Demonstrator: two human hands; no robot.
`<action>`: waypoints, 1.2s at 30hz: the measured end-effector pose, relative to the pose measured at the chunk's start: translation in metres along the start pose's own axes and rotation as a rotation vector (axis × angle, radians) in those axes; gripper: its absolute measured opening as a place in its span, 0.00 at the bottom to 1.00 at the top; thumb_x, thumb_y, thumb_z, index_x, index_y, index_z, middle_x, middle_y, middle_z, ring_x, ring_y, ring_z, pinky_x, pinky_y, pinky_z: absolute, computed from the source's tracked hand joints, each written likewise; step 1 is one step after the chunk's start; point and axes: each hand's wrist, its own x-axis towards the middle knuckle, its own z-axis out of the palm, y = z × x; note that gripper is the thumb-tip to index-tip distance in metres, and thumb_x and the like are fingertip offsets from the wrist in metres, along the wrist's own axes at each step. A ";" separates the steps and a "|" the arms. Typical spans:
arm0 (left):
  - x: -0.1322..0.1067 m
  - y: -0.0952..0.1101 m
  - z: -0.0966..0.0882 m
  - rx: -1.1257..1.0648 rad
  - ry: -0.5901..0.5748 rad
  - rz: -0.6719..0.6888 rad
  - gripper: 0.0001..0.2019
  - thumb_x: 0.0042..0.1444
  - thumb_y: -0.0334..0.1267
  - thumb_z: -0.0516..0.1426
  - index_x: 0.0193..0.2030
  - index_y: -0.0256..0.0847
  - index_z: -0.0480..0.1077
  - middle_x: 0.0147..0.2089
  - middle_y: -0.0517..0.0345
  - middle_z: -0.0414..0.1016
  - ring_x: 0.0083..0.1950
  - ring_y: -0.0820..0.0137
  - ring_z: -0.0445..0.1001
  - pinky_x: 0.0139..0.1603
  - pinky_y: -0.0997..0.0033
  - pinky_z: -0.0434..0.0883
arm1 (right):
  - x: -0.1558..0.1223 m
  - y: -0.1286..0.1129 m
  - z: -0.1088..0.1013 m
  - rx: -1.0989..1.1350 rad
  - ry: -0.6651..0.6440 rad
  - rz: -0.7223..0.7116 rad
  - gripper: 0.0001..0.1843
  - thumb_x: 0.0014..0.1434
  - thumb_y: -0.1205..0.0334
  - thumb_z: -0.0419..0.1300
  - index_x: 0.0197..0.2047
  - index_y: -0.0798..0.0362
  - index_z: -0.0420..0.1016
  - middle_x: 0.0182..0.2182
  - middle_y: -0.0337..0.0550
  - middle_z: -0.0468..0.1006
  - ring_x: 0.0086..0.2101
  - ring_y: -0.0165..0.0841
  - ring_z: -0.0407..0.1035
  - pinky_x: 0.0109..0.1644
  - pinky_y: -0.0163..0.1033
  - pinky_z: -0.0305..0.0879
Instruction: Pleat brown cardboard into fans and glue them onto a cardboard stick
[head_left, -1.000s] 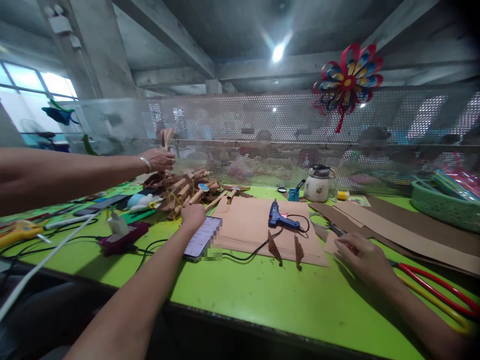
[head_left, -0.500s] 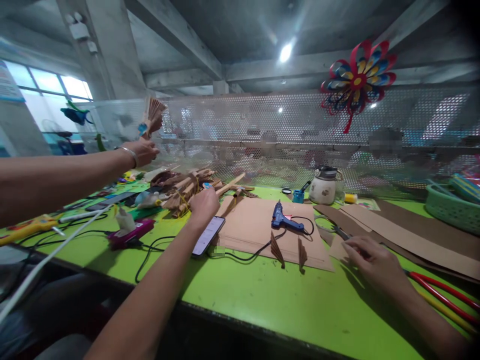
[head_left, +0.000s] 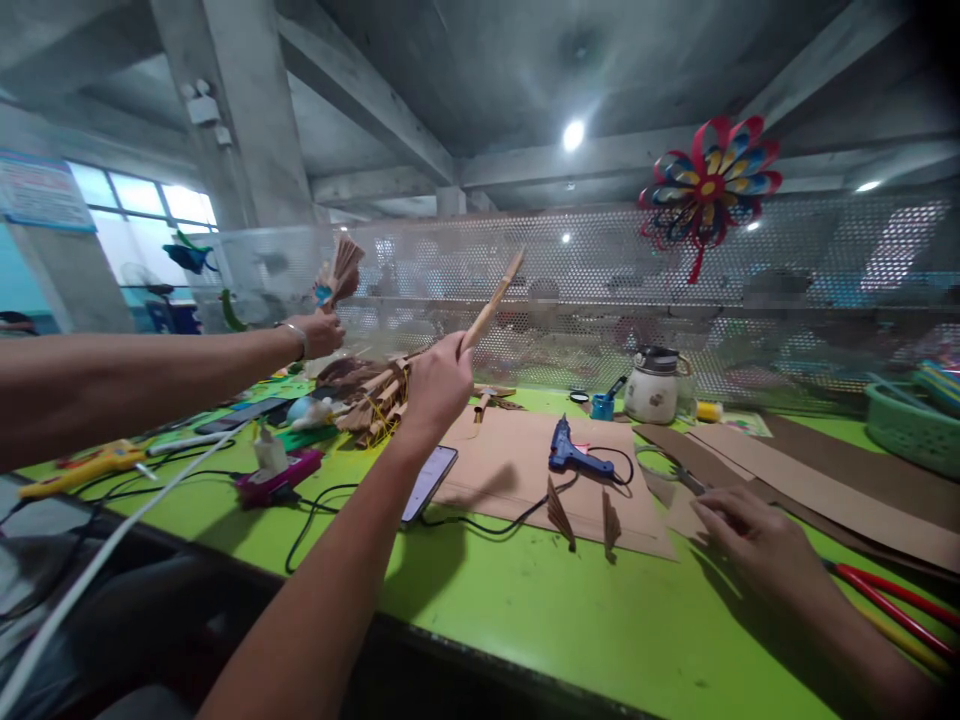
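My left hand (head_left: 433,392) is raised over the table, its fingers wrapped round a slim tan stick (head_left: 495,300) that slants up to the right. Its lower end is hidden in my fist. Low on the right, my right hand (head_left: 750,530) rests with loosely bent fingers over a small piece of brown paper (head_left: 684,515), beside a dark-tipped tool (head_left: 688,478). I see nothing held in it. Between my hands, a blue glue gun (head_left: 574,452) lies on brown paper sheets (head_left: 517,480), with two pleated brown paper pieces (head_left: 611,525) in front.
At left, a co-worker's hand (head_left: 322,332) holds up a pleated brown fan shape (head_left: 343,268). A bundle of brown pieces (head_left: 371,395), a phone (head_left: 429,485), a magenta power strip (head_left: 277,480) and cables lie leftward. A white jug (head_left: 651,390), red-handled tool (head_left: 892,595) and green basket (head_left: 911,425) stand right.
My left hand has risen from the brown bundle and moved right, lifting the tan stick and tilting it more upright. My right hand has stayed about where it was.
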 end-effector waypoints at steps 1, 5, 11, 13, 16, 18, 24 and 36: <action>-0.001 0.013 -0.005 -0.134 0.007 0.008 0.14 0.59 0.38 0.51 0.49 0.40 0.71 0.34 0.53 0.76 0.35 0.67 0.73 0.36 0.69 0.67 | 0.000 0.000 0.000 -0.002 -0.006 0.007 0.18 0.57 0.51 0.52 0.32 0.53 0.77 0.35 0.51 0.78 0.29 0.39 0.72 0.30 0.43 0.70; -0.027 0.063 -0.011 -0.837 -0.242 -0.101 0.16 0.57 0.38 0.53 0.51 0.37 0.69 0.31 0.55 0.73 0.24 0.74 0.68 0.23 0.75 0.65 | -0.001 0.003 -0.002 0.014 -0.013 0.023 0.17 0.57 0.50 0.52 0.33 0.52 0.77 0.37 0.50 0.78 0.31 0.40 0.73 0.33 0.44 0.69; -0.105 0.091 0.016 -1.479 -0.866 -0.506 0.10 0.54 0.39 0.58 0.37 0.33 0.71 0.31 0.52 0.73 0.23 0.77 0.68 0.23 0.77 0.63 | -0.002 0.007 -0.002 0.042 0.043 0.021 0.16 0.57 0.50 0.54 0.35 0.52 0.77 0.38 0.48 0.78 0.34 0.40 0.73 0.35 0.43 0.68; -0.120 0.088 0.025 -1.517 -0.925 -0.593 0.09 0.53 0.38 0.58 0.33 0.32 0.71 0.33 0.49 0.74 0.24 0.77 0.69 0.24 0.77 0.63 | -0.001 0.004 -0.003 0.093 0.054 0.078 0.17 0.56 0.48 0.55 0.35 0.52 0.77 0.35 0.47 0.79 0.32 0.40 0.73 0.33 0.42 0.68; -0.128 0.083 0.032 -1.483 -0.911 -0.671 0.07 0.54 0.36 0.57 0.34 0.32 0.70 0.33 0.49 0.74 0.24 0.77 0.69 0.24 0.78 0.63 | 0.004 -0.010 -0.012 0.228 0.014 0.173 0.21 0.55 0.44 0.56 0.35 0.53 0.79 0.29 0.47 0.79 0.27 0.38 0.72 0.29 0.40 0.68; -0.127 0.082 0.037 -1.461 -0.893 -0.698 0.06 0.55 0.34 0.55 0.36 0.33 0.69 0.32 0.49 0.75 0.24 0.77 0.69 0.24 0.77 0.64 | 0.010 -0.027 -0.021 0.325 -0.040 0.154 0.23 0.54 0.42 0.57 0.35 0.54 0.79 0.29 0.47 0.79 0.27 0.37 0.72 0.28 0.38 0.68; -0.111 0.087 0.063 -1.524 -0.802 -0.643 0.08 0.54 0.33 0.55 0.39 0.32 0.70 0.30 0.52 0.74 0.25 0.76 0.70 0.27 0.77 0.66 | 0.041 -0.084 -0.033 0.348 -0.167 -0.027 0.24 0.55 0.40 0.56 0.34 0.54 0.79 0.29 0.47 0.79 0.29 0.35 0.70 0.30 0.37 0.66; -0.105 0.078 0.092 -1.462 -0.663 -0.471 0.27 0.46 0.40 0.64 0.53 0.33 0.68 0.26 0.58 0.73 0.24 0.74 0.71 0.25 0.76 0.66 | 0.060 -0.114 0.037 1.103 -0.180 0.176 0.19 0.47 0.48 0.66 0.33 0.56 0.75 0.27 0.43 0.76 0.26 0.31 0.68 0.29 0.37 0.68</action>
